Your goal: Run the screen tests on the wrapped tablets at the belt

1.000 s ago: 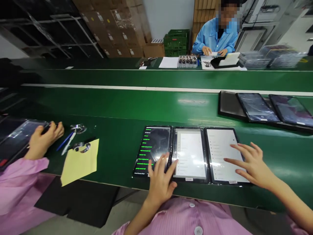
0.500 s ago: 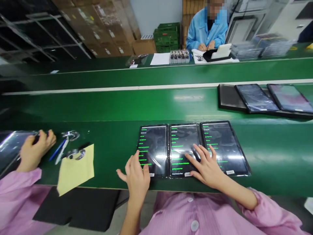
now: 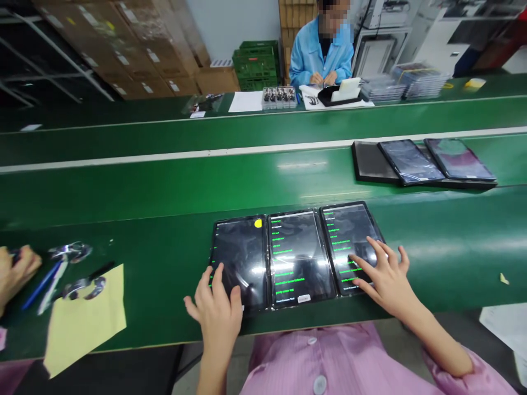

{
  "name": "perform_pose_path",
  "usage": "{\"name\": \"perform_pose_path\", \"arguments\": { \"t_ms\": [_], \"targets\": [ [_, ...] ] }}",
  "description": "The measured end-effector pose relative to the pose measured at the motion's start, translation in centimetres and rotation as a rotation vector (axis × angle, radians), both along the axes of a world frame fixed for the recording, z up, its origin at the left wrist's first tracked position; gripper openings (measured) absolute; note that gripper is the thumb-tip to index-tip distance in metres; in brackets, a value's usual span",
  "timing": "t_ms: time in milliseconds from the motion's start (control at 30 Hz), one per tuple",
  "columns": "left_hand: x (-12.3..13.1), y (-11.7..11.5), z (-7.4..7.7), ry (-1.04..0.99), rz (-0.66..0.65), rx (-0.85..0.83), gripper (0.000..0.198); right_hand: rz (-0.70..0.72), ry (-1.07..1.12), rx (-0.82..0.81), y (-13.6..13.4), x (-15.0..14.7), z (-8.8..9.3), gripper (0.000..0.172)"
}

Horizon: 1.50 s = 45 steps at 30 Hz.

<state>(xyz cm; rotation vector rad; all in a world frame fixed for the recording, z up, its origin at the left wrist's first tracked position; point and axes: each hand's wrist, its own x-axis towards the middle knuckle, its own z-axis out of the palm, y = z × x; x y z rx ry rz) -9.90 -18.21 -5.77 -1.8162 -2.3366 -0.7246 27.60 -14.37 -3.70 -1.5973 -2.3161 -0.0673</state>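
Three black tablets lie side by side on the green bench in front of me. My left hand [image 3: 216,310] rests with fingers stretched on the lower part of the left tablet [image 3: 241,258], whose dark screen shows a yellow dot near its top. The middle tablet [image 3: 298,258] shows green text lines and nothing touches it. My right hand [image 3: 381,277] is spread open, fingertips on the lower part of the right tablet [image 3: 348,238], which also shows green text.
A co-worker's hand [image 3: 14,271] is at the left edge, beside pens [image 3: 45,282], tape rolls [image 3: 84,286] and a yellow sheet [image 3: 84,321]. More tablets [image 3: 424,162] lie on the belt at the right. A person in blue [image 3: 321,52] works at the far bench.
All three screens went from partly white to dark with green text. My right hand moved from the right tablet to the middle one and back to the right. The left tablet now shows a yellow dot.
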Motion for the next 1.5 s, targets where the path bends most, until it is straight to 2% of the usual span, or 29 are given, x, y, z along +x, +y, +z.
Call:
{"name": "perform_pose_path", "arguments": {
  "t_ms": [167,267,400,467,567,667,733,800,833,933,967,1000,1067,1167,1333,1433,1500],
  "targets": [
    [-0.7,0.5,0.1,-0.036,-0.024,-0.018,0.055,-0.024,0.046,0.057,0.1,0.1,0.4,0.040],
    [-0.9,0.6,0.1,-0.037,-0.020,-0.019,0.054,0.054,0.051,0.055,0.4,-2.1,0.3,0.042],
    [-1.4,0.3,0.1,-0.039,0.003,-0.014,0.053,0.211,-0.021,0.025,0.8,-6.2,-0.5,0.053],
    [-2.2,0.1,0.1,-0.042,0.004,-0.001,0.055,0.224,-0.038,0.009,0.9,-7.3,-0.8,0.055],
    [-4.0,0.2,0.3,-0.024,-0.039,-0.028,0.061,0.182,0.004,0.018,1.1,-6.9,-0.8,0.051],
    [-5.9,1.4,0.6,0.012,-0.138,-0.162,0.069,0.130,0.070,0.054,1.2,-5.4,-0.3,0.050],
    [-6.7,3.2,1.1,0.029,-0.240,-0.268,0.076,0.119,0.108,0.078,1.2,-4.7,0.1,0.052],
    [-7.1,5.4,1.5,0.035,-0.361,-0.339,0.075,0.114,0.138,0.102,1.2,-4.5,0.4,0.053],
    [-7.2,6.5,1.8,0.035,-0.427,-0.347,0.066,0.113,0.149,0.114,1.1,-4.5,0.5,0.054],
    [-7.2,9.5,2.3,0.026,-0.624,-0.260,0.018,0.097,0.174,0.141,0.8,-4.4,0.7,0.054],
    [-7.2,10.1,2.3,-0.002,-0.681,-0.207,0.015,0.080,0.174,0.145,0.7,-4.3,0.7,0.053],
    [-7.1,10.5,2.3,-0.059,-0.706,-0.140,0.022,0.054,0.165,0.146,0.7,-4.1,0.5,0.052],
    [-7.0,10.6,2.2,-0.221,-0.650,0.019,0.029,-0.002,0.122,0.140,0.8,-3.5,0.1,0.048],
    [-6.4,9.5,2.2,-0.418,-0.452,0.242,0.033,-0.079,0.026,0.104,1.1,-2.7,-0.8,0.039],
    [-5.5,6.6,3.4,-0.769,-0.288,0.512,0.043,-0.209,-0.048,0.053,1.4,-2.4,-1.8,0.036],
    [-5.9,5.0,3.2,-0.772,-0.220,0.535,0.059,-0.234,-0.021,0.059,1.5,-3.4,-1.7,0.038],
    [-6.5,4.0,2.5,-0.705,-0.177,0.519,0.066,-0.191,-0.009,0.060,1.5,-4.8,-1.5,0.040]
  ]
}}
